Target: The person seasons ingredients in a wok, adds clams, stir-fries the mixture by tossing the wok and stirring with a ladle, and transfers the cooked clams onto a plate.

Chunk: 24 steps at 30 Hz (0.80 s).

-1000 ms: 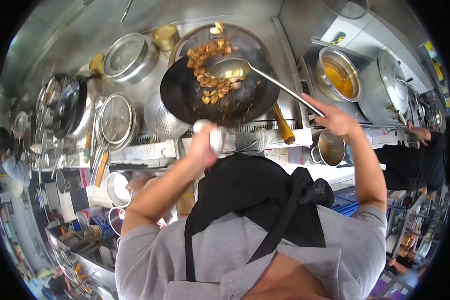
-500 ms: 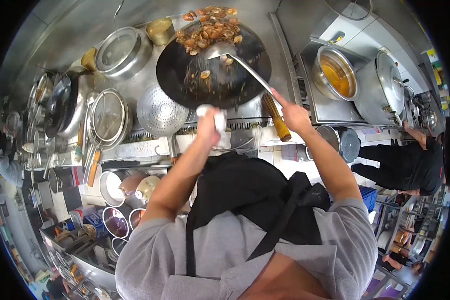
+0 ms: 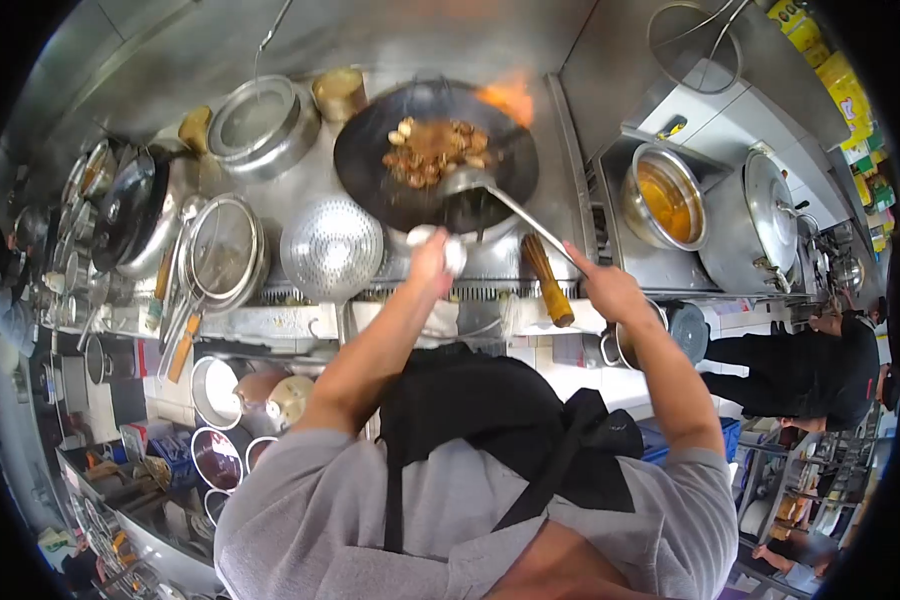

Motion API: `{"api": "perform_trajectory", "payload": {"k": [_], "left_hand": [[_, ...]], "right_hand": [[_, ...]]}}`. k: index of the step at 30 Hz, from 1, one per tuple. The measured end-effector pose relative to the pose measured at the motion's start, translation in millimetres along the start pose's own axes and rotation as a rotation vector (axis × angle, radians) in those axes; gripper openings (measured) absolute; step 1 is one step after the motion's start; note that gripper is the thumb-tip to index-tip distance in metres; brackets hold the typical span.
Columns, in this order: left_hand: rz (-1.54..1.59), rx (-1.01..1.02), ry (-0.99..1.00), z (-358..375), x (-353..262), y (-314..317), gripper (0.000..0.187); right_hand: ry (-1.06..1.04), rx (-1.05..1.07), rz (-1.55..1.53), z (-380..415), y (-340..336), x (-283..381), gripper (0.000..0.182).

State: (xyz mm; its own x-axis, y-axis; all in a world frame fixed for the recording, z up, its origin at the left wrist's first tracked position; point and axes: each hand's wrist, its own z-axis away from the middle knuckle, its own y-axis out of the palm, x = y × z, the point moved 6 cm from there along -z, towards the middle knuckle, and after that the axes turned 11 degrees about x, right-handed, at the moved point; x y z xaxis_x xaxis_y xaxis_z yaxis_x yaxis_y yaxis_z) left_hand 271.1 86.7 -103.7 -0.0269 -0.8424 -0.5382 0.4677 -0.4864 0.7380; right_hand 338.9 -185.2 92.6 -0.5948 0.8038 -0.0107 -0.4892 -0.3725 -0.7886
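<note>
A black wok [image 3: 370, 170] sits on the stove in front of me, with brown-sauced clams [image 3: 435, 150] lying in it. My left hand [image 3: 430, 262] is closed around a folded white cloth [image 3: 454, 255] at the wok's near edge; the part of the wok under the cloth is hidden. In my right hand [image 3: 613, 292] is the long handle of a metal ladle [image 3: 465, 181], whose bowl rests inside the wok beside the clams. Orange flame [image 3: 510, 97] rises at the wok's far right rim.
A perforated strainer [image 3: 331, 248] lies left of the wok, with mesh sieves [image 3: 224, 247] further left. A bamboo brush [image 3: 548, 285] is near my right hand. On the right stand a bowl of orange liquid [image 3: 664, 195] and a lidded pot [image 3: 745, 225]. Another person [image 3: 820, 365] stands at far right.
The clams, tossed up over the wok's far side before, are now down inside it. The wok appears further back and higher in view. Flame has appeared at its far right rim.
</note>
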Motion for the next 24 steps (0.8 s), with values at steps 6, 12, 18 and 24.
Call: {"api": "perform_trajectory", "payload": {"k": [6, 12, 18, 24], "left_hand": [[0.123, -0.122, -0.125, 137.2, -31.8, 69.3, 0.011], [-0.194, 0.0, -0.062, 4.7, -16.0, 15.0, 0.012], [-0.104, 0.026, -0.127, 111.3, 63.5, -42.3, 0.018], [-0.039, -0.109, -0.094, 92.7, -34.2, 40.5, 0.011]], "right_hand": [[-0.55, 0.038, 0.009, 41.7, -67.7, -42.9, 0.081], [-0.478, -0.152, 0.043, -63.7, -32.3, -26.9, 0.081], [-0.05, -0.144, -0.002, -34.1, -9.4, 9.3, 0.081], [-0.545, -0.012, -0.248, 38.6, -17.4, -45.7, 0.078]]}}
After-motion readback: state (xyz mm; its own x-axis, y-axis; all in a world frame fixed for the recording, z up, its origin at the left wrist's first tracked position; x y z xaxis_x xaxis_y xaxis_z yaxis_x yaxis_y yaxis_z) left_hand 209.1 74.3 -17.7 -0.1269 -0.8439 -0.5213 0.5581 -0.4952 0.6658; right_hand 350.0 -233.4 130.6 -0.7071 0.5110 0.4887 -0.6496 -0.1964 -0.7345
